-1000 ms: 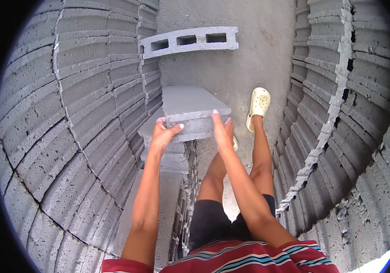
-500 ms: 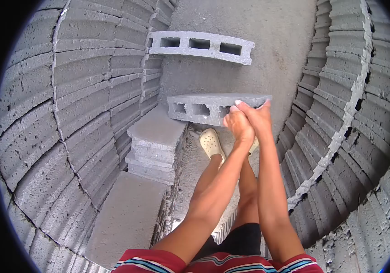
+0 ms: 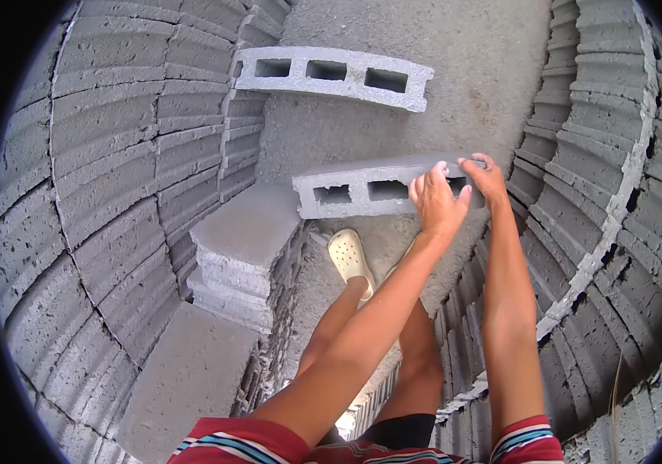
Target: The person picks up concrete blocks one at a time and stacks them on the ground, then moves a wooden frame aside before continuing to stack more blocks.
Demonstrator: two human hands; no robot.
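A grey hollow concrete block stands crosswise in front of my feet, with its holes facing me. Over the right part of that block is my left hand, thumb and fingers apart, covering some of its front. My right hand is at the block's right end, fingers bent but spread, near the top edge. Neither hand is wrapped round the block. Farther ahead, a second hollow block lies crosswise, three of its holes plainly showing.
A low stack of blocks rises at my left, close to the near block's left end. Tall block walls line the left side, and more stacked blocks the right. Rough concrete ground runs between them. My clogs are just behind the near block.
My hands were pressed together at the block's right end; now they are apart, the right one farther right. The near block appears slightly farther right in view.
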